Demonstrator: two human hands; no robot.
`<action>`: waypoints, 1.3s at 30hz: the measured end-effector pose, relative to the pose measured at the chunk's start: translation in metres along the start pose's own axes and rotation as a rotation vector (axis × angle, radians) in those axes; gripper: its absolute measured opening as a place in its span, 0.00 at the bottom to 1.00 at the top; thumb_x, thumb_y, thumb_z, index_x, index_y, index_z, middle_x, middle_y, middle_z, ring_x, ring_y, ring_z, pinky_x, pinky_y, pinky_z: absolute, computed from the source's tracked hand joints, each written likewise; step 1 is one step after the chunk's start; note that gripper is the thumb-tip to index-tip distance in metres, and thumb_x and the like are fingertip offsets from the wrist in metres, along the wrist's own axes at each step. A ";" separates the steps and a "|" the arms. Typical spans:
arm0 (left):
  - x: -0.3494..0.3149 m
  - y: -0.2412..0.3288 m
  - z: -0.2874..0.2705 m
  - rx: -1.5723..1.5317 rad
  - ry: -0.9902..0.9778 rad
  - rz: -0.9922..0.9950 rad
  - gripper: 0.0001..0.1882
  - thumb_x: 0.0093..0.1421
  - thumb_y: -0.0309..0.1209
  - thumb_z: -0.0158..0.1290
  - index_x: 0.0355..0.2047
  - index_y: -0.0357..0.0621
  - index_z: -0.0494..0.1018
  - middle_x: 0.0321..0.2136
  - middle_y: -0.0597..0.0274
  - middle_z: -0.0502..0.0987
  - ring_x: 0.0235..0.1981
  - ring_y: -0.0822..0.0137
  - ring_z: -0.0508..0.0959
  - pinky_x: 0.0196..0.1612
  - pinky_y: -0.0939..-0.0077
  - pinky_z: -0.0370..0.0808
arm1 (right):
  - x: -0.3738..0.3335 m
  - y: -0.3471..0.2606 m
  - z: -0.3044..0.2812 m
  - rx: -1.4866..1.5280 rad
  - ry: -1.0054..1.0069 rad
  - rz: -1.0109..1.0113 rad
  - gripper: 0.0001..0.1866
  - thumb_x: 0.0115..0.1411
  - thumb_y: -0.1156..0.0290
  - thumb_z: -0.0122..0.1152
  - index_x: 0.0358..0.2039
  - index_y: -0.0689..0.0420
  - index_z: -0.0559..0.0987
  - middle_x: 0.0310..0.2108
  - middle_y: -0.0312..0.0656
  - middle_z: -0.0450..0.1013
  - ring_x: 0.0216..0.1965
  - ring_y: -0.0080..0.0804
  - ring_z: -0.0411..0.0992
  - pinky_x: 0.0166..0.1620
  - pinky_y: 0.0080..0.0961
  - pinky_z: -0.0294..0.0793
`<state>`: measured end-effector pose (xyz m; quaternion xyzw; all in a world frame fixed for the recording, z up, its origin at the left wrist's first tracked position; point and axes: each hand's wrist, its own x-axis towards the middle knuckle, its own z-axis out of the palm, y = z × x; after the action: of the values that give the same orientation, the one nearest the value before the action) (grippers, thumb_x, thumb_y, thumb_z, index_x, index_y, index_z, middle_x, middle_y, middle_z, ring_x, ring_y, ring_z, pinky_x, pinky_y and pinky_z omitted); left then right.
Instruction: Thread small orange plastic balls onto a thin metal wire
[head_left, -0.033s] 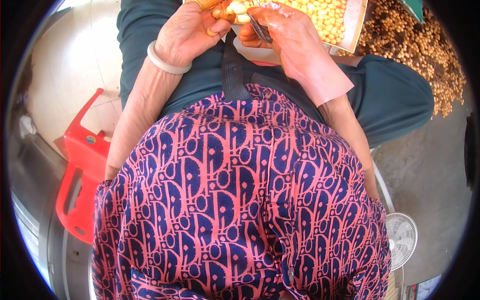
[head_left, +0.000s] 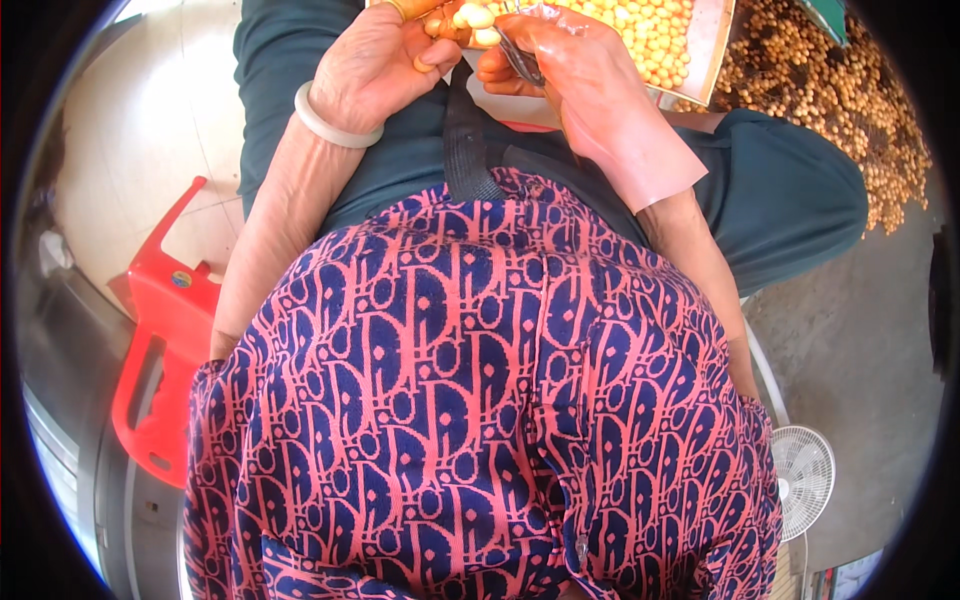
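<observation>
At the top edge, my left hand point(head_left: 375, 65) has its fingers curled round several small, pale yellow round fruits point(head_left: 474, 17). A white bangle point(head_left: 335, 125) circles that wrist, and yellowish coverings show on some fingertips. Close beside it, my right hand point(head_left: 590, 80), in a thin pinkish glove with a loose cuff, is closed round a small dark metal tool point(head_left: 520, 58) with a curved handle. The tool's working end is near the pale fruits, but its kind is unclear. Just beyond the right hand lies a shallow box point(head_left: 712, 75) full of yellow round fruits point(head_left: 655, 40).
Bunches of brown, longan-like fruit on stems point(head_left: 830, 110) spread over the floor at the far right. A red plastic stool point(head_left: 165, 300) stands at my left. A white fan point(head_left: 803, 480) is at the lower right. Dark trousers point(head_left: 790, 190) cover my legs under the hands.
</observation>
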<state>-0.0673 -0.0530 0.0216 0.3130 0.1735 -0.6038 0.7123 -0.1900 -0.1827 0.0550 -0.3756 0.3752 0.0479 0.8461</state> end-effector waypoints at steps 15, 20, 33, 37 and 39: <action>0.002 0.002 -0.004 -0.035 -0.003 -0.022 0.10 0.66 0.32 0.41 0.39 0.39 0.70 0.30 0.62 0.75 0.26 0.71 0.72 0.23 0.85 0.66 | 0.002 0.002 -0.002 -0.018 -0.025 -0.006 0.09 0.61 0.72 0.51 0.34 0.66 0.75 0.27 0.41 0.74 0.28 0.27 0.71 0.34 0.20 0.70; 0.001 0.002 -0.003 -0.029 -0.001 -0.019 0.10 0.66 0.31 0.41 0.40 0.40 0.69 0.31 0.62 0.74 0.26 0.71 0.72 0.22 0.85 0.65 | 0.000 0.000 0.001 -0.021 0.003 0.016 0.09 0.61 0.72 0.51 0.34 0.65 0.75 0.27 0.41 0.74 0.28 0.27 0.71 0.33 0.19 0.69; 0.002 0.002 0.006 0.000 0.005 0.001 0.08 0.64 0.29 0.44 0.40 0.39 0.69 0.31 0.61 0.75 0.25 0.71 0.73 0.22 0.85 0.66 | 0.000 -0.005 0.006 -0.100 0.034 0.003 0.09 0.61 0.72 0.51 0.35 0.65 0.76 0.28 0.40 0.74 0.27 0.26 0.70 0.32 0.19 0.69; 0.008 0.004 -0.018 0.047 -0.072 0.006 0.16 0.67 0.34 0.40 0.51 0.40 0.64 0.40 0.61 0.74 0.27 0.75 0.69 0.26 0.86 0.64 | 0.007 0.012 -0.007 -0.308 -0.026 -0.232 0.08 0.60 0.72 0.53 0.33 0.64 0.76 0.28 0.38 0.74 0.28 0.23 0.72 0.32 0.19 0.71; 0.002 0.005 -0.026 0.102 -0.341 0.039 0.15 0.68 0.34 0.38 0.50 0.40 0.64 0.39 0.61 0.73 0.25 0.75 0.67 0.25 0.85 0.64 | -0.001 0.007 0.001 -0.389 -0.069 -0.273 0.10 0.58 0.71 0.53 0.34 0.65 0.77 0.30 0.40 0.75 0.31 0.25 0.74 0.38 0.19 0.74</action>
<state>-0.0588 -0.0369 0.0021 0.2452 0.0131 -0.6423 0.7260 -0.1931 -0.1767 0.0518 -0.5770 0.2756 0.0172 0.7686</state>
